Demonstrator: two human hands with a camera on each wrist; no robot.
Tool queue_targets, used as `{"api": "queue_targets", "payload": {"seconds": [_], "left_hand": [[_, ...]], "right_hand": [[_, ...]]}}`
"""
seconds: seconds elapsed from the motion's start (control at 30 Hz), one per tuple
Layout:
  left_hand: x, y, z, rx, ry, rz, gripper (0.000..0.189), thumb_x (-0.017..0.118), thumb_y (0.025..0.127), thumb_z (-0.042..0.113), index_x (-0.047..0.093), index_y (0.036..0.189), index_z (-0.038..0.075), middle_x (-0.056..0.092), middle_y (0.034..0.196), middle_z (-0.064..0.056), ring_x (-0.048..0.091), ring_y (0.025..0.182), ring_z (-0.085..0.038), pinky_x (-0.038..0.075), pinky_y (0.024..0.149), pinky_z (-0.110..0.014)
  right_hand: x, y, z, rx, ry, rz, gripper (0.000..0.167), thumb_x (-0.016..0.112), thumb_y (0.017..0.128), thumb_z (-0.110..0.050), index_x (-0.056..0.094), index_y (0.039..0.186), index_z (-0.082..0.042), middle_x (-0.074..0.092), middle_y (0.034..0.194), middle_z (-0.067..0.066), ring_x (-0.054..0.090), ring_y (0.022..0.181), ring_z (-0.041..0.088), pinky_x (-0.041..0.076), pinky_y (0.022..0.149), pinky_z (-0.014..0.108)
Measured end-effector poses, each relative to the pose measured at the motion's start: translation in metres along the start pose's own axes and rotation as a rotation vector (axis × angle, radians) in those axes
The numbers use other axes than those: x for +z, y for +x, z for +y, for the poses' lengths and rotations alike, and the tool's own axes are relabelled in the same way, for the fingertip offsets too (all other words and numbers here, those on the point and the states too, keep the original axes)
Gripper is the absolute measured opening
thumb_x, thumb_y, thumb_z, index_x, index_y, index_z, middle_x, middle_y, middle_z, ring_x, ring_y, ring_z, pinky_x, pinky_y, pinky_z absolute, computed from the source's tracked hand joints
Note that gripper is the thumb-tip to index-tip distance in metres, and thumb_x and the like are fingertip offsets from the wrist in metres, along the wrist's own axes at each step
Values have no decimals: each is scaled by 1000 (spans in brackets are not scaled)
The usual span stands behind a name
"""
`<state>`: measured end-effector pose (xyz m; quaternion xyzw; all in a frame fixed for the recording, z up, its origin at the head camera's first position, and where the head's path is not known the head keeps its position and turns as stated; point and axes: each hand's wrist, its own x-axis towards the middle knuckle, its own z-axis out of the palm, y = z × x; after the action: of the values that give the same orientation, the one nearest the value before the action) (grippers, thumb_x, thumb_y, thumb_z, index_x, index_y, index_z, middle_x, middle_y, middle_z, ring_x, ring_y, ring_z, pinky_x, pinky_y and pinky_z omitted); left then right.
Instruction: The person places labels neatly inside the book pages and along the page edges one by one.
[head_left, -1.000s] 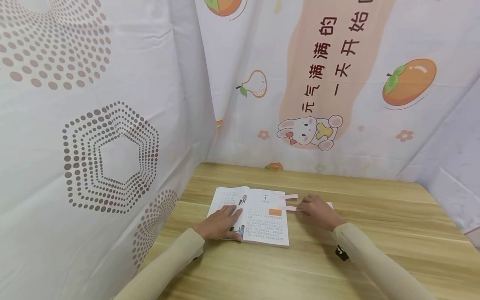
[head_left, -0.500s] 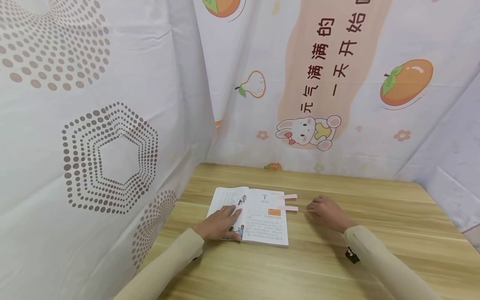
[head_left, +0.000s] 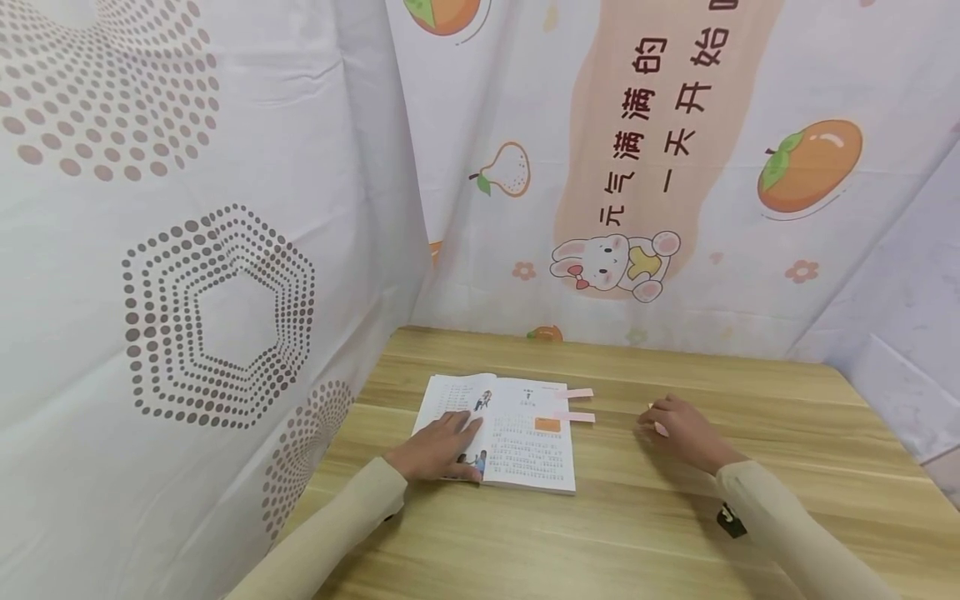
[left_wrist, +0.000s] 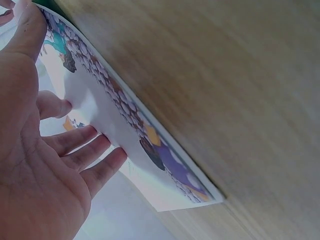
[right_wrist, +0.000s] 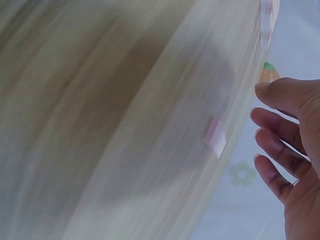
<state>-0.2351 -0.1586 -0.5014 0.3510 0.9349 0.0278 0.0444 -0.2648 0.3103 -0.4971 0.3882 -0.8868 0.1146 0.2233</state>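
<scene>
At the far left, a patterned cloth [head_left: 367,158] is hung beside the table [head_left: 630,517]. The left hand [head_left: 435,446] is laid upon the left page of an open book [head_left: 528,458], near the lower middle of it. Its fingers are spread and mostly straight, and the page is touched by the fingertips; nothing is pinched there. For good work, the page should be pressed only lightly but evenly by this hand, so that the book is not turned or shifted.

At the right edge of the book, two pink strips, an upper strip [head_left: 577,393] and a lower strip [head_left: 581,417], are placed one above the other, with their ends extended beyond the page. They should not be brushed when the hand is brought near.

Farther right, well apart from the book, a small pink piece of paper [right_wrist: 216,139] is seen beside the fingers of the right hand [head_left: 684,432]. These fingers are loosely bent, with the thumb held apart; whether the paper is touched cannot be told. The step in hand is judged to be the handling of this paper. It would be best taken by one edge, between thumb and forefinger, with the nail slid gently under, so that it is not creased.
</scene>
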Motion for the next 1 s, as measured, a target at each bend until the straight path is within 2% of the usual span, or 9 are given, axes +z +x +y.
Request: {"api": "queue_targets", "payload": {"seconds": [0.27, 0.53, 0.77, 1.0], "left_hand": [[4, 1, -4, 8, 10, 2, 102, 48, 90, 76, 35, 159, 2, 37, 158, -27, 38, 145, -39, 35, 117, -50], [3, 1, -3, 11, 8, 5, 101, 50, 90, 75, 36, 158, 1, 38, 157, -26, 39, 144, -39, 36, 117, -50], [-1, 0, -1, 11, 11, -1, 99, 52, 91, 72, 36, 158, 1, 38, 157, -27, 39, 144, -39, 36, 117, -50], [-1, 0, -1, 11, 10, 0, 101, 51, 91, 74, 36, 158, 1, 38, 157, -27, 39, 144, -40, 36, 117, -50]], "right_hand": [[-10, -15, 8, 11, -11, -42, 19, 87, 76, 2, 79, 91, -5, 72, 87, 3, 61, 79, 21, 55, 66, 38], [-12, -30, 14, 25, -14, -21, 19, 89, 75, 0, 78, 90, -6, 71, 87, 2, 63, 80, 21, 56, 69, 39], [-11, -39, 18, 15, -6, 17, 23, 91, 69, 2, 78, 87, -7, 69, 85, 1, 58, 76, 18, 54, 64, 36], [-9, -45, 20, 80, 15, -32, 21, 90, 73, -2, 78, 88, -11, 70, 88, -1, 59, 79, 15, 55, 65, 33]]}}
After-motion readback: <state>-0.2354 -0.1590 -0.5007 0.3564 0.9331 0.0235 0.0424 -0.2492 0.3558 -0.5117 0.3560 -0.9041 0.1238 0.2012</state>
